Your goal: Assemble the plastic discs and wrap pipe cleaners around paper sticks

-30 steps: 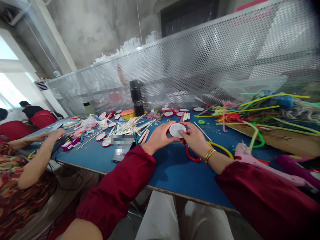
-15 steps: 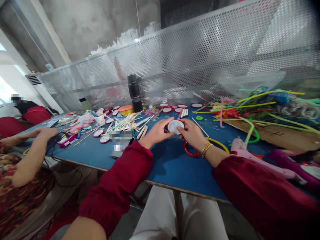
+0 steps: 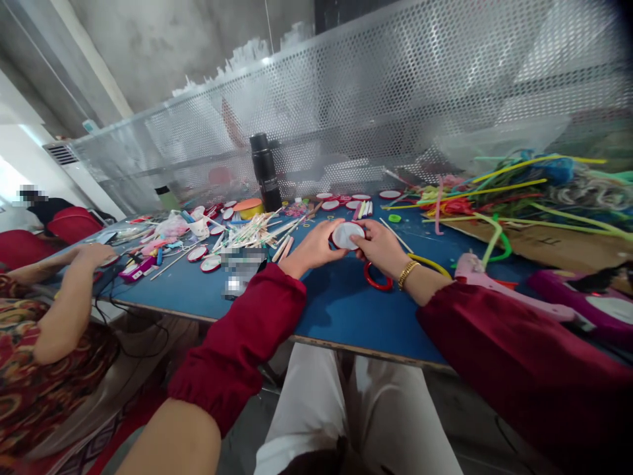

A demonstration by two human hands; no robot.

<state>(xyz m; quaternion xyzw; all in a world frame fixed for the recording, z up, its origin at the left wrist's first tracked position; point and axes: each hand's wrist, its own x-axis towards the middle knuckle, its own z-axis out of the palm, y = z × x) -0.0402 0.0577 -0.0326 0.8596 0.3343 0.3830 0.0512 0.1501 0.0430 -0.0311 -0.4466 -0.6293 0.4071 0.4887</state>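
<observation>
A small round disc (image 3: 346, 235) with a white face and red rim is held above the blue table between both hands. My left hand (image 3: 315, 249) is closed round its left side. My right hand (image 3: 380, 246) pinches its right side, the thumb lying on the white face. Just below the right hand lies a red ring (image 3: 378, 277), partly hidden by the wrist. A yellow curved strip (image 3: 430, 264) passes behind that wrist. To the right of the right hand rests a pink glue gun (image 3: 494, 287).
Sticks (image 3: 247, 236) and more red-rimmed discs (image 3: 210, 263) are spread at left and back. A black bottle (image 3: 266, 173) stands near the perforated metal screen (image 3: 395, 99). Coloured strips (image 3: 514, 188) pile up on cardboard (image 3: 548, 254) at right. A co-worker's arm (image 3: 69, 310) is at left.
The view has tilted slightly, so the table and hands appear higher. Both hands keep the disc in nearly the same hold. At left, a red-rimmed disc now shows by the co-worker's hand.
</observation>
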